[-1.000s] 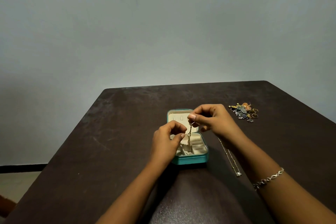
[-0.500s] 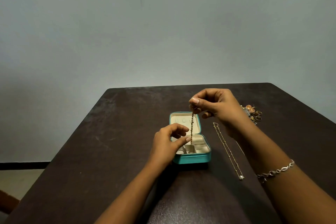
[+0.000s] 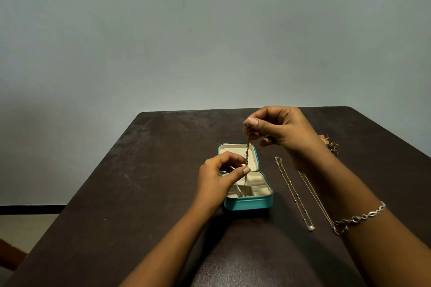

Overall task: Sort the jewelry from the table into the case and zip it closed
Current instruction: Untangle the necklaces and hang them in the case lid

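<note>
While the chain [image 3: 247, 151] hangs straight down over the open case [image 3: 248, 204], its top end is pinched between the thumb and forefinger of the right hand [image 3: 282, 130], which is held raised above the far half of the case. About midway along its length, the chain is taken between the curled thumb and forefinger of the left hand [image 3: 218, 176]. The thumb tip is seen against the links, though how firmly they are pressed cannot be told. The bottom end of the chain is let down into a compartment near the middle of the case's near half; whether it touches the lining cannot be made out.

The case is teal outside and cream inside, and it is laid flat on the dark counter [image 3: 130, 193] with its lid folded back toward the far edge. To the right of the case, apart from it, a beaded necklace [image 3: 294, 193] is stretched out lengthwise on the counter, with a small pearl at its near end. A thinner necklace [image 3: 313, 196] is laid just beside it and is partly hidden by the right forearm. Farther back, behind the right wrist, a small heap [image 3: 330, 144] of gold pieces is seen. A silver bracelet [image 3: 363, 215] is worn on the right wrist.
</note>
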`<state>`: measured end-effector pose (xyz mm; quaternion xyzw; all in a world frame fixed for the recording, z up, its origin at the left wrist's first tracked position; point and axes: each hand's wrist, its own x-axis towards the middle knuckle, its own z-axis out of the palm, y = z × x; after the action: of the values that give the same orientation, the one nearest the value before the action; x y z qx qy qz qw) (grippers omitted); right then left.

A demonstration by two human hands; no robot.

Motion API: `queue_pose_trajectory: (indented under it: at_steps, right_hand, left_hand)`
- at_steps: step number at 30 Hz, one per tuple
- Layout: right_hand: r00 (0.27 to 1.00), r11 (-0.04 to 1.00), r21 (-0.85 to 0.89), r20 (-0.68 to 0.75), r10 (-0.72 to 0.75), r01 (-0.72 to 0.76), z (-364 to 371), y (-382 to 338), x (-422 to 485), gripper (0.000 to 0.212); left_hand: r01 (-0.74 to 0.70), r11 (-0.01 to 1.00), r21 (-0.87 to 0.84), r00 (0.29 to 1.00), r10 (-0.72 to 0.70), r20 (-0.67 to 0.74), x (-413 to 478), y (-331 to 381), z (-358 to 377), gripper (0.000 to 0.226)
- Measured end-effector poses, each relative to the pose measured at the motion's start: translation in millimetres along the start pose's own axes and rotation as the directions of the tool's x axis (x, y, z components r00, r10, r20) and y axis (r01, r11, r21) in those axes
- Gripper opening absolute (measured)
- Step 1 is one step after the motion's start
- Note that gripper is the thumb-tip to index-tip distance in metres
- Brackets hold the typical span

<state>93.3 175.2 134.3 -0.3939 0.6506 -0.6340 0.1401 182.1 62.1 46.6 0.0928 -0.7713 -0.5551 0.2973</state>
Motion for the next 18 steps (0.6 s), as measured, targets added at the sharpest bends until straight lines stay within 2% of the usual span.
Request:
queue_pose_trajectory:
  at_steps: [11,18]
  right_hand:
    - [1.000,0.999,-0.045,-0.007,0.007,-0.007,-3,3,-1,0.013]
    - [0.978,0.981,0.008,0.074,0.195,-0.196,-4,8,-1,0.022]
  left_hand:
    - [-0.041,0.999,-0.030,0.998,0.040,-0.048,5,12,-10,0.004]
    - [-0.080,0.989,-0.123,0.994,0.070,-0.082,9,37,-27,0.010]
